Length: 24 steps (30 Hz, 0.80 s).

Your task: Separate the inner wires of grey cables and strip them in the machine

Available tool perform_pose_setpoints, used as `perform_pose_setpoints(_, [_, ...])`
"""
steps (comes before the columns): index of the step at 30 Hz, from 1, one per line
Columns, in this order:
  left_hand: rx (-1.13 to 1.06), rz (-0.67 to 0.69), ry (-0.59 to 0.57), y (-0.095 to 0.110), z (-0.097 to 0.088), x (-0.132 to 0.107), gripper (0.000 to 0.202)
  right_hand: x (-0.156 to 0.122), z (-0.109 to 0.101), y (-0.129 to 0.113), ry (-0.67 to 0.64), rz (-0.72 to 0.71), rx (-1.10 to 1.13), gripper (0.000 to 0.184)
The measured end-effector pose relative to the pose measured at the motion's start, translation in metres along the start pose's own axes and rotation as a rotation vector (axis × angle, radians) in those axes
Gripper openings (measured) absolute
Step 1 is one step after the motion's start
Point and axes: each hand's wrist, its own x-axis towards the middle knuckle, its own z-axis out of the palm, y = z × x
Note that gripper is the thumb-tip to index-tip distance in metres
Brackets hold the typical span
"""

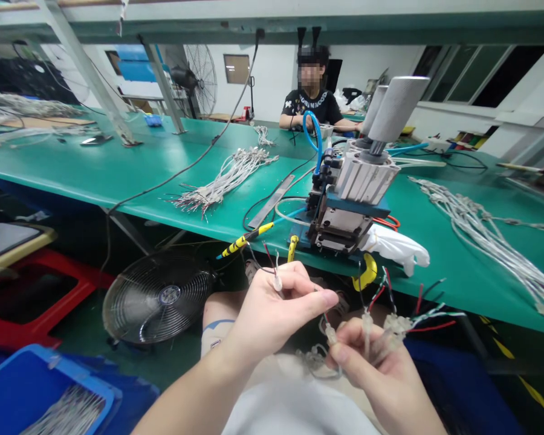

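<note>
Over my lap, my left hand point(276, 308) is closed, with thumb and forefinger pinching the thin wires of a cable whose clear sleeve point(330, 334) sits just below. A second cable end point(277, 281) with loose dark and red wires rises between its fingers. My right hand point(376, 371) is also closed, gripping that first cable near its sleeve and a bunch of cables point(396, 326) with clear ends. Red, black, white and green stripped wires fan out from the bunch. The cables' lower lengths are partly hidden by the hand.
A pneumatic press point(356, 193) stands at the edge of the green table point(140, 175). Cable bundles lie left point(229, 175) and right point(494, 241). Below are a floor fan point(163, 296), a red stool point(40, 296) and a blue bin point(40, 356) of cables. A person point(312, 99) sits opposite.
</note>
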Motion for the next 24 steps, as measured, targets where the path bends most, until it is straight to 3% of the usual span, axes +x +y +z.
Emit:
perform_pose_setpoints(6, [0.016,-0.061,0.025,-0.0021,0.0018,-0.0007,0.025,0.0004,-0.0016,0.0023,0.014,0.009,0.030,0.027])
perform_pose_setpoints(24, [0.040,-0.044,0.021,-0.0069,0.0001,-0.0014,0.029,0.0022,0.0002,0.0059,0.083,0.039,0.075,0.024])
